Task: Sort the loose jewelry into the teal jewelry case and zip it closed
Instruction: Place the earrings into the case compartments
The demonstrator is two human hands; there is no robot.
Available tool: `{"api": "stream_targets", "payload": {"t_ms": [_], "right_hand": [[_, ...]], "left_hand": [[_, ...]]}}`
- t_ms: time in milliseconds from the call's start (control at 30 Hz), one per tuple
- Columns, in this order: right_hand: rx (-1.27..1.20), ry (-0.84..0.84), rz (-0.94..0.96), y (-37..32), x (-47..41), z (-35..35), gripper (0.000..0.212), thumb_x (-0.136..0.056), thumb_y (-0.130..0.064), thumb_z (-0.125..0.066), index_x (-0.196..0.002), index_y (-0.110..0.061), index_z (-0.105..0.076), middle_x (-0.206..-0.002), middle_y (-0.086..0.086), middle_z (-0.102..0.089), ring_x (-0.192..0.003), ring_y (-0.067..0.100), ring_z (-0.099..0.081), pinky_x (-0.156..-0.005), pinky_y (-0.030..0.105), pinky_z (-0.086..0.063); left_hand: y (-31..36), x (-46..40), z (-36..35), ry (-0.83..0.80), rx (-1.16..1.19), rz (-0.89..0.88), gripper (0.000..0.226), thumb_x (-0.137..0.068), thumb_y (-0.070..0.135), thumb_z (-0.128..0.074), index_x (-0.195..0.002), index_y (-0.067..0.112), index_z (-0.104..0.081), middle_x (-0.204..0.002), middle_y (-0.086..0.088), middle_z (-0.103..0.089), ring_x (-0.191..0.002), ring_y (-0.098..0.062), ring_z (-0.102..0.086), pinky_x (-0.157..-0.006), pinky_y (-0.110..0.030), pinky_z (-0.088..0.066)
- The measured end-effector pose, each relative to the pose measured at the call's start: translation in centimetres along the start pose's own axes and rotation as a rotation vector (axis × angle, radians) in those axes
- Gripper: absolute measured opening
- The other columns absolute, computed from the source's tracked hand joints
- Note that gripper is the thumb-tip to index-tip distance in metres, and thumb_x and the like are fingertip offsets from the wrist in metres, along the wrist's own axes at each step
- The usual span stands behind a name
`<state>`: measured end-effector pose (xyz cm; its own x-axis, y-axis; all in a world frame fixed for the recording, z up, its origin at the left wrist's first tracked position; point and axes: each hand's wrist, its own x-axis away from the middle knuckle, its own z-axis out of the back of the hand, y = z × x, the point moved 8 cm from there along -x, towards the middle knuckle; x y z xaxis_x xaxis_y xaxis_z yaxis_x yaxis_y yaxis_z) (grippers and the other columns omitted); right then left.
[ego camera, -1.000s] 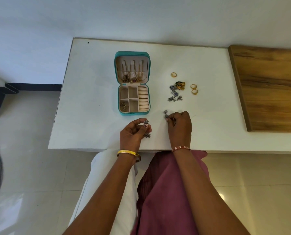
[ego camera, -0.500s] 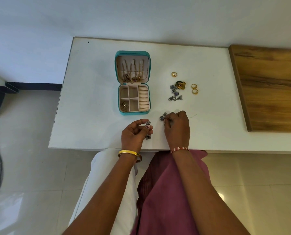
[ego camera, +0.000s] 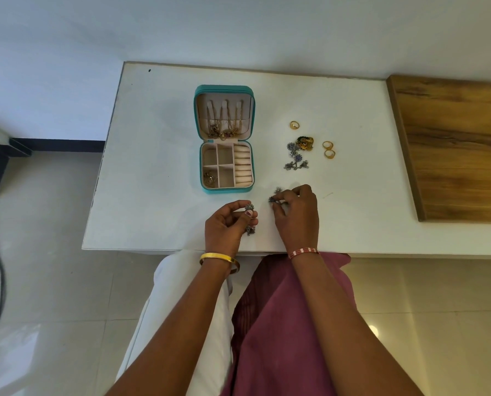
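1. The teal jewelry case (ego camera: 223, 140) is taken as the landmark; it lies open on the white table (ego camera: 158, 155), lid part away from the person, tray part toward the person, long axis running from the person toward the wall

2. The left hand (ego camera: 227, 227) is located just on the person's side of the case's near edge, slightly right of the tray; its fingers are curled and a small silver earring (ego camera: 249, 207) is pinched at the fingertips, with a second silver bit hanging below the fingers

3. The right hand (ego camera: 295, 212) is located to the right of the case's near right corner; its fingers are bent down onto the table and a dark silver piece (ego camera: 273, 199) is pinched at the fingertips

4. The deciding relation: the tray compartments lie directly ahead of the left hand, and ahead-left of the right hand; the left hand is judged the nearer one

5. The silver cluster (ego camera: 295, 160), a gold-and-green piece (ego camera: 305, 142) and three gold rings (ego camera: 327, 144) lie well right of the case, beyond the right hand

6. Limits of view:
   - what the right palm covers cannot be told
   - the held pieces are too small to identify with certainty
   - the zip is not discernible
   - the contents of the tray's near left compartment and the lid pocket are seen only as small tangles
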<state>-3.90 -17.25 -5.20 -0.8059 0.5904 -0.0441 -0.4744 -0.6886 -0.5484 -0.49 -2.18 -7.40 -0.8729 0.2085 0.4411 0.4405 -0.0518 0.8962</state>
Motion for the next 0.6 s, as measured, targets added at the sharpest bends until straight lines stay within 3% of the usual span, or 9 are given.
{"api": "stream_targets", "payload": {"t_ms": [100, 200, 267, 367, 500, 600], "right_hand": [[-0.126, -0.038, -0.023, 0.4, 0.0, -0.2, 0.012, -0.078, -0.011, -0.07, -0.089, -0.006, -0.07, -0.092, 0.014, -0.056, -0.088, 0.027, -0.054, -0.075, 0.031, -0.045], [-0.321, -0.011, -0.072, 0.2, 0.2, 0.7, 0.006, -0.075, -0.008, -0.071, -0.081, -0.008, -0.069, -0.087, 0.008, -0.058, -0.082, 0.02, -0.055, -0.068, 0.013, -0.04], [-0.52, -0.021, -0.183, 0.3, 0.5, 1.2, 0.006, -0.076, -0.005, -0.07, -0.078, -0.011, -0.067, -0.083, 0.003, -0.063, -0.076, 0.012, -0.056, -0.065, 0.008, -0.039], [-0.887, -0.132, -0.375, 0.0, 1.3, 1.2, 0.016, -0.081, -0.001, -0.061, -0.073, -0.014, -0.064, -0.076, 0.0, -0.067, -0.072, 0.002, -0.059, -0.065, 0.016, -0.044], [-1.427, -0.325, -0.521, -2.1, 2.9, 0.8, 0.022, -0.087, 0.001, -0.045, -0.076, -0.011, -0.06, -0.069, 0.004, -0.07, -0.072, 0.017, -0.065, -0.065, 0.024, -0.05], [-1.492, -0.392, -0.528, -3.7, 3.3, 1.1, 0.018, -0.088, 0.0, -0.044, -0.081, -0.007, -0.059, -0.067, 0.006, -0.069, -0.066, 0.017, -0.067, -0.068, 0.027, -0.054]], "left_hand": [[0.0, 0.1, 0.1, 0.014, 0.004, 0.007, 0.02, -0.082, 0.0, -0.059, -0.097, 0.013, -0.063, -0.09, -0.009, -0.066, -0.062, 0.001, -0.066, -0.062, -0.01, -0.052], [0.4, 0.2, 0.5, 0.058, -0.008, -0.005, 0.023, -0.083, 0.0, -0.058, -0.098, 0.016, -0.062, -0.097, -0.009, -0.066, -0.078, -0.008, -0.066, -0.077, -0.021, -0.055], [1.0, 0.4, 0.8, 0.078, -0.029, -0.029, 0.024, -0.083, 0.002, -0.058, -0.101, 0.018, -0.062, -0.098, -0.007, -0.066, -0.085, -0.014, -0.065, -0.081, -0.022, -0.052], [1.8, 1.0, 0.8, 0.089, -0.03, -0.045, 0.028, -0.083, 0.003, -0.058, -0.108, 0.016, -0.061, -0.099, -0.005, -0.065, -0.086, -0.017, -0.064, -0.082, -0.02, -0.051], [3.0, 2.2, 0.9, 0.072, 0.085, -0.054, 0.029, -0.083, 0.002, -0.057, -0.109, 0.016, -0.059, -0.099, -0.01, -0.067, -0.079, -0.012, -0.065, -0.077, -0.018, -0.054], [3.9, 2.9, 1.5, 0.061, 0.148, -0.073, 0.025, -0.083, 0.003, -0.057, -0.103, 0.016, -0.063, -0.088, -0.004, -0.07, -0.073, -0.005, -0.067, -0.072, -0.016, -0.055]]}}
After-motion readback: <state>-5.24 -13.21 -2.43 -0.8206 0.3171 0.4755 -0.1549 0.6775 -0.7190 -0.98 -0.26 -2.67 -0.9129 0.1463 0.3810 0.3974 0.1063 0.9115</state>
